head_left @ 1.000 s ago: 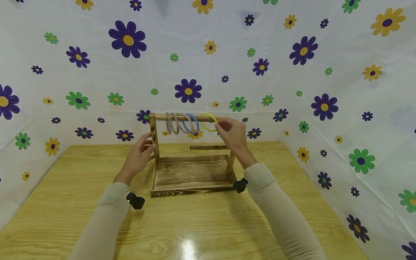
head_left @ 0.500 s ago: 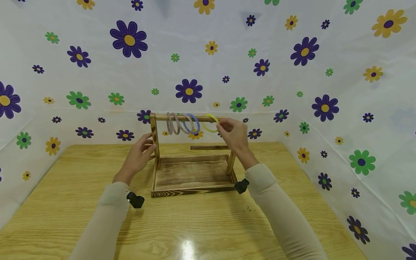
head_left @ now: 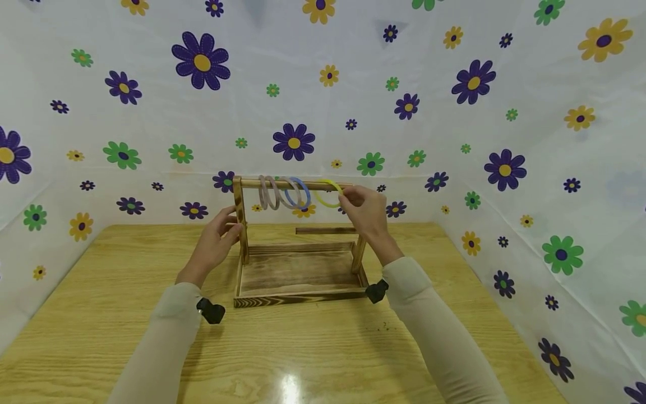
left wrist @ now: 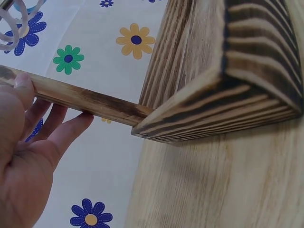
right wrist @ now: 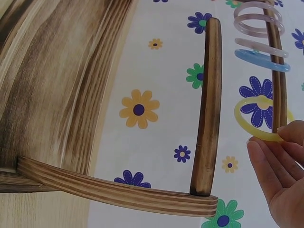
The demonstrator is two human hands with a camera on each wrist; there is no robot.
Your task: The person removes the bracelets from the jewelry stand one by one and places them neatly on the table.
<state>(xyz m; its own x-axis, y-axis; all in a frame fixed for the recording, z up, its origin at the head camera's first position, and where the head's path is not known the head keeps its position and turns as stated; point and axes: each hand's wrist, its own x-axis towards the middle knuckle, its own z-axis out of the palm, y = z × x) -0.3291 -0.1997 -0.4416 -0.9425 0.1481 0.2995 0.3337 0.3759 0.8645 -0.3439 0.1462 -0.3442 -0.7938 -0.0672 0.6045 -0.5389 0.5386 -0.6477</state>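
Observation:
A wooden stand (head_left: 300, 295) has a tray base, a left post (head_left: 241, 224) and a top bar (head_left: 249, 182). Several pale mauve rings (head_left: 273, 193) and a blue ring (head_left: 307, 193) hang on the top bar. The right hand (head_left: 367, 213) pinches a yellow ring (head_left: 323, 196) near the bar's right end; in the right wrist view the yellow ring (right wrist: 242, 124) encircles the bar (right wrist: 280, 90). The left hand (head_left: 214, 244) holds the left post, and in the left wrist view the thumb and fingers (left wrist: 71, 130) lie on either side of that post (left wrist: 102, 104).
A lower bar (head_left: 323, 230) stands on a shorter right post (head_left: 358, 253), partly behind the right hand. The stand rests on a wooden table (head_left: 282, 359). White flowered cloth (head_left: 353, 101) rises behind and at both sides.
The right hand has moved slightly right along the top bar with the yellow ring. The left hand remains at the post.

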